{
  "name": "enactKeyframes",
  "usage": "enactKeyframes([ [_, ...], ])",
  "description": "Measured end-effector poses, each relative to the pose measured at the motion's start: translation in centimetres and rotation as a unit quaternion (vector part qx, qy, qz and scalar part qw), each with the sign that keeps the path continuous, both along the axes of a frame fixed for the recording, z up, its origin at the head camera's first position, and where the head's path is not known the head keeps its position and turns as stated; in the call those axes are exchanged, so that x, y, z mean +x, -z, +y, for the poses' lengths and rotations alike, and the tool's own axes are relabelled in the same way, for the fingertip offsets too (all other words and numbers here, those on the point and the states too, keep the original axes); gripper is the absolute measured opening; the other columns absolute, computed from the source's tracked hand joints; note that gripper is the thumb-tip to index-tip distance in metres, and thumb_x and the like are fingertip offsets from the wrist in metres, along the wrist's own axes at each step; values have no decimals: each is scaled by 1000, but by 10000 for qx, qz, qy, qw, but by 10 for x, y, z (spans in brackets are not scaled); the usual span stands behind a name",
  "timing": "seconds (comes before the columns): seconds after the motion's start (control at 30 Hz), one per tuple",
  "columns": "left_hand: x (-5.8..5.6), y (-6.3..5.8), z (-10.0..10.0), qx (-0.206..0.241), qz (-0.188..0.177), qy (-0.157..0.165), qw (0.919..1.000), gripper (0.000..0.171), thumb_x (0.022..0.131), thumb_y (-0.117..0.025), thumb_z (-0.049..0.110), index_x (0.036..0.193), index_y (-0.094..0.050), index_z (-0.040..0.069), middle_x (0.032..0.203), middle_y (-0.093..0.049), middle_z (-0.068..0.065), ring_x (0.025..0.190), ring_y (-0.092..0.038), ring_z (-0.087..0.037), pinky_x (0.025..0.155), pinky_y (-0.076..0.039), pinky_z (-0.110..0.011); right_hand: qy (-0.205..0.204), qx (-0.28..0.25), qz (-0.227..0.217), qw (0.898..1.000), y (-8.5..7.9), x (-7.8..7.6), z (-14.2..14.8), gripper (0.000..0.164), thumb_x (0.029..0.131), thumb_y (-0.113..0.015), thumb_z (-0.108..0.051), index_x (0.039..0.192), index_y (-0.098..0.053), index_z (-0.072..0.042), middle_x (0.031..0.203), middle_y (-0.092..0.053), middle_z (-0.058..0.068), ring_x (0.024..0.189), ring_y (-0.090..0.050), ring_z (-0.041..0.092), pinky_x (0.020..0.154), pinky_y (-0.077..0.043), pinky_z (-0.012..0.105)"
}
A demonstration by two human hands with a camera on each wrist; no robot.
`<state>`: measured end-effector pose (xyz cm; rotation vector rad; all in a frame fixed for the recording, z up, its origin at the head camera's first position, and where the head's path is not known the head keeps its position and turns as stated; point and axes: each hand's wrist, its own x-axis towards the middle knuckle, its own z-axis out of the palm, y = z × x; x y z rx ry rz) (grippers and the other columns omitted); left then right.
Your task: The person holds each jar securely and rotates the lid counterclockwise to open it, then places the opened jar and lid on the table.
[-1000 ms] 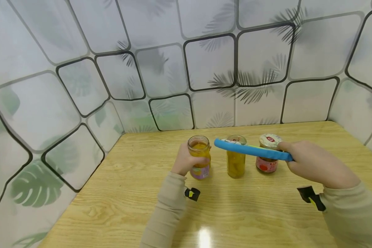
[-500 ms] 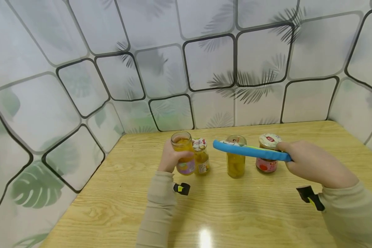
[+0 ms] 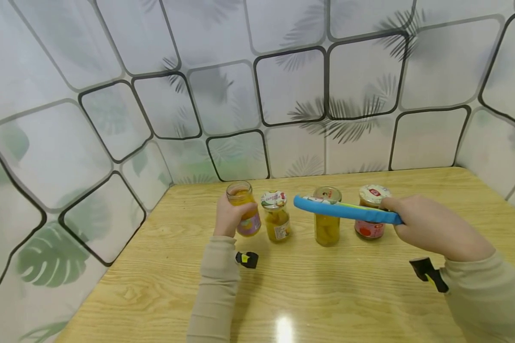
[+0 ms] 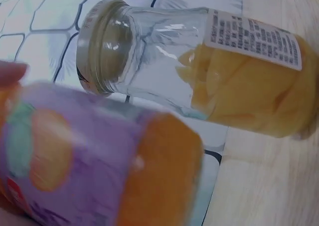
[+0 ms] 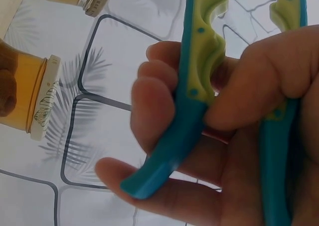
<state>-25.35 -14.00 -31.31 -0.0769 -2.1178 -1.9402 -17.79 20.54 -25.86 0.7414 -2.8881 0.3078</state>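
in the head view, left of centre, the left hand (image 3: 228,216) is wrapped round an open-topped, purple-labelled jar (image 3: 250,225), tilted beside a lidded jar (image 3: 278,227) on the table (image 3: 154,286). at right, the right hand (image 3: 442,228) grasps a blue two-handled tool (image 3: 347,211), partly hiding a yellow-filled jar (image 3: 327,231) and a pink-labelled jar (image 3: 370,229).

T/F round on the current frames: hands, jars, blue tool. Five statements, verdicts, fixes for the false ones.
1. The left hand holds an open jar with a purple label. True.
2. The right hand is empty. False: it holds a blue tool.
3. The red-labelled jar is the rightmost jar in the head view. True.
4. The neighbouring jar, just right of the open jar, has no lid. False: a patterned lid tops it.
5. Four jars show in the head view. True.
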Motion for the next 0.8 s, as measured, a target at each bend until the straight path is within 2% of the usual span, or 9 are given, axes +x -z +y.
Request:
enactKeyframes([
  [0.17, -2, 5, -4, -23, -224, -468, 9987, 46, 67, -71, -1, 109, -53, 2, 98, -57, -14, 84, -55, -25, 73, -47, -36, 40, 7, -93, 9999, -1, 1, -1, 20, 70, -49, 7, 75, -48, -13, 59, -41, -3, 51, -35, 13, 49, -28, 27],
  [0.33, -5, 10, -8, 98, -374, -760, 9964, 49, 68, -71, 0, 112, -51, 2, 102, -54, -14, 89, -53, -27, 77, -46, -38, 53, 7, -141, 9999, -2, 1, -2, 20, 70, -49, 7, 76, -48, -12, 60, -42, -3, 52, -35, 13, 49, -29, 28],
  [0.63, -9, 18, -13, 588, -602, -1012, 9913, 52, 67, -69, -5, 114, -48, 1, 104, -52, -15, 92, -51, -28, 79, -45, -39, -55, -31, -52, 10000, -2, 1, -3, 21, 71, -51, 7, 78, -52, -13, 62, -45, -5, 53, -37, 12, 50, -31, 28],
  [0.8, -11, 23, -18, 663, -808, -1148, 9879, 56, 66, -69, -5, 116, -46, 0, 108, -51, -16, 97, -50, -29, 83, -43, -39, -65, -40, -70, 9999, -1, 0, -4, 22, 71, -51, 6, 79, -53, -14, 63, -46, -5, 54, -37, 12, 50, -31, 28],
])
